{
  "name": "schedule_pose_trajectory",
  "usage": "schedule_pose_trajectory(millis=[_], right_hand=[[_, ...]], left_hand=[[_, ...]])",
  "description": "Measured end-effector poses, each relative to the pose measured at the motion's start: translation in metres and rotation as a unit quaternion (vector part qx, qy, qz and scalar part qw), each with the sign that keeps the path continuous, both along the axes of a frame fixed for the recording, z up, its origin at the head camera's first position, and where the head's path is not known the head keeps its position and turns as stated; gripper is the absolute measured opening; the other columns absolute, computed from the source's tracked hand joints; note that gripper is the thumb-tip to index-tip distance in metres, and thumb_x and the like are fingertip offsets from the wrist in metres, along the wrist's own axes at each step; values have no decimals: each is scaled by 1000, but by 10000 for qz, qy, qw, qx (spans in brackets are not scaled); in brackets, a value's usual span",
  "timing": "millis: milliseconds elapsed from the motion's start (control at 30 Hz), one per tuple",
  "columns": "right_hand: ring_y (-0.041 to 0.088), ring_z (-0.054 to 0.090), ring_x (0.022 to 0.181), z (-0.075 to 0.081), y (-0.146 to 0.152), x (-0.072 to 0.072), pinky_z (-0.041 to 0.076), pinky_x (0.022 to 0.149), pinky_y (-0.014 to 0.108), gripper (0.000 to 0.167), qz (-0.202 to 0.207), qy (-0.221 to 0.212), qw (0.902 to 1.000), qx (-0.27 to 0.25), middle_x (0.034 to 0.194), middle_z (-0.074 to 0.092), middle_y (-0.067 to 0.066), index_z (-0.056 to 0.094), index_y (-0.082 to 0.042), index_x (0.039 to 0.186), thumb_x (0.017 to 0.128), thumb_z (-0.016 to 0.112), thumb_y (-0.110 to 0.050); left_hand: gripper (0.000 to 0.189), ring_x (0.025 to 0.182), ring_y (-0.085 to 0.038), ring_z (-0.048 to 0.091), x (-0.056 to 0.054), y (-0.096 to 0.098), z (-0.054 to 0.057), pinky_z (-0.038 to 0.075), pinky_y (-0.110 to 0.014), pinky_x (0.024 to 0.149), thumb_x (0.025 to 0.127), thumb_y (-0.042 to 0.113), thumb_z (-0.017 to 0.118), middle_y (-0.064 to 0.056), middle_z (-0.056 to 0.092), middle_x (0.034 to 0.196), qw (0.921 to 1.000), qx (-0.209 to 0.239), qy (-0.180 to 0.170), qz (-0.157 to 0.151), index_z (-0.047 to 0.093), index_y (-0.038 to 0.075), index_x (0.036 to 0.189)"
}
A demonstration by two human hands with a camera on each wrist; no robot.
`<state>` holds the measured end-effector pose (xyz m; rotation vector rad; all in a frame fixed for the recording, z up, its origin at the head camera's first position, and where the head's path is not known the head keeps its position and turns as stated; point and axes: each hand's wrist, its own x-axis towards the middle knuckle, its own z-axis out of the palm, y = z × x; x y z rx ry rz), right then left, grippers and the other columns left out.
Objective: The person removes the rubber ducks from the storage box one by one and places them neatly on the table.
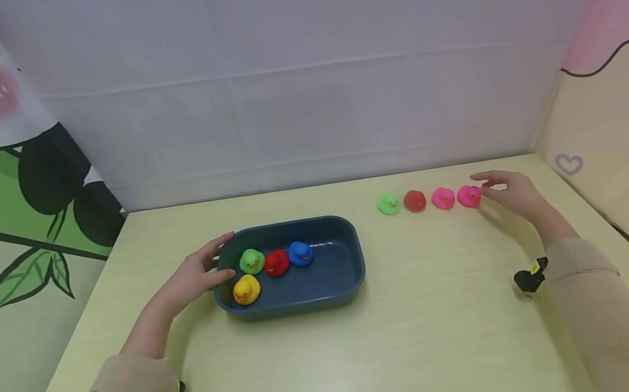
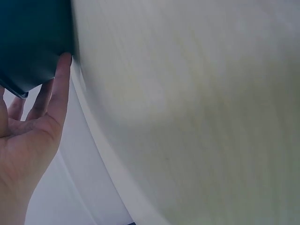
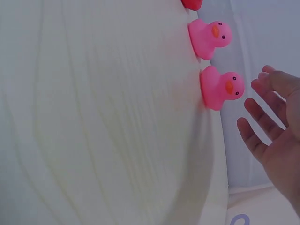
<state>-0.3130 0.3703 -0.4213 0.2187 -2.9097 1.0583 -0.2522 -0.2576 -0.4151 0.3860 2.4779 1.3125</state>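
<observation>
My left hand (image 1: 197, 271) holds the left end of a dark blue tray (image 1: 331, 294), thumb over its rim. In the left wrist view, its fingers (image 2: 60, 89) touch the tray's outer wall (image 2: 35, 42). Inside the tray sit a green duck (image 1: 252, 262), a red duck (image 1: 276, 263), a blue duck (image 1: 300, 254) and a yellow duck (image 1: 246, 290). On the right, my right hand (image 1: 510, 192) hovers with spread fingers beside the end pink duck (image 1: 469, 196). The right wrist view shows a gap between those fingers (image 3: 262, 117) and this duck (image 3: 222, 88).
Left of the end duck, in a row along the table's back, stand another pink duck (image 1: 443, 199), a red duck (image 1: 414, 201) and a light green duck (image 1: 389, 203). A white cloth wall (image 1: 302, 122) rises behind the table (image 1: 344, 371), with printed panels on both sides.
</observation>
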Motion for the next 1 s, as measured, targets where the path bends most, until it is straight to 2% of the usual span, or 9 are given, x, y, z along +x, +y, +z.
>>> schedule_pose_trajectory(millis=[233, 500, 533, 633, 700, 767, 867, 1000], right_hand=[[38, 48, 116, 11, -14, 5, 43, 96, 55, 39, -5, 263, 9992, -286, 129, 54, 22, 54, -7, 132, 95, 56, -19], [33, 50, 114, 27, -31, 19, 44, 96, 51, 40, 81, 477, 9979, -431, 129, 56, 18, 54, -8, 133, 95, 56, -21], [31, 51, 113, 29, -33, 20, 45, 95, 48, 40, 84, 520, 9977, -431, 129, 56, 17, 54, -9, 133, 95, 57, -22], [22, 54, 109, 33, -41, 24, 50, 90, 28, 39, 19, 606, 9969, -497, 127, 58, 13, 57, -11, 130, 93, 59, -23], [15, 54, 106, 35, -47, 27, 48, 83, 14, 39, -20, 632, 9964, -557, 125, 60, 11, 58, -13, 129, 92, 61, -25], [10, 54, 103, 38, -53, 31, 43, 78, 6, 40, -32, 654, 9956, -664, 124, 60, 10, 59, -13, 128, 91, 62, -28], [10, 55, 102, 42, -63, 37, 43, 77, 4, 41, 12, 704, 9947, -744, 122, 61, 9, 59, -13, 128, 90, 63, -29], [18, 57, 103, 50, -79, 47, 44, 77, 6, 39, 127, 808, 9929, -866, 120, 62, 9, 60, -14, 127, 90, 64, -26]], left_hand=[[71, 131, -43, 36, 1, 1, 1, 49, -49, 92, 90, 22, 63, -18, 29, 151, 10000, -1, -63, 60, 24, 27, 150], [71, 132, -44, 36, 2, 2, 1, 50, -49, 91, 90, 21, 63, -19, 29, 151, 9999, -22, -76, 129, 24, 27, 150], [71, 132, -44, 36, 2, 2, 1, 50, -49, 91, 90, 20, 63, -19, 28, 151, 9999, -19, -81, 130, 24, 27, 150], [72, 132, -45, 35, 2, 2, 2, 50, -48, 91, 90, 20, 63, -19, 28, 151, 9999, -10, -81, 127, 24, 26, 150], [72, 132, -45, 35, 3, 2, 2, 50, -48, 91, 90, 20, 63, -19, 28, 151, 9999, 11, -99, 132, 24, 26, 150], [72, 132, -44, 36, 3, 2, 3, 50, -48, 91, 90, 20, 63, -19, 28, 151, 9998, 31, -108, 134, 24, 26, 150], [72, 131, -44, 36, 3, 2, 3, 50, -48, 90, 90, 21, 64, -19, 29, 151, 9998, 56, -132, 144, 25, 27, 150], [72, 131, -43, 37, 4, 2, 4, 50, -48, 90, 90, 21, 64, -20, 30, 150, 9997, 62, -163, 177, 25, 29, 150]])
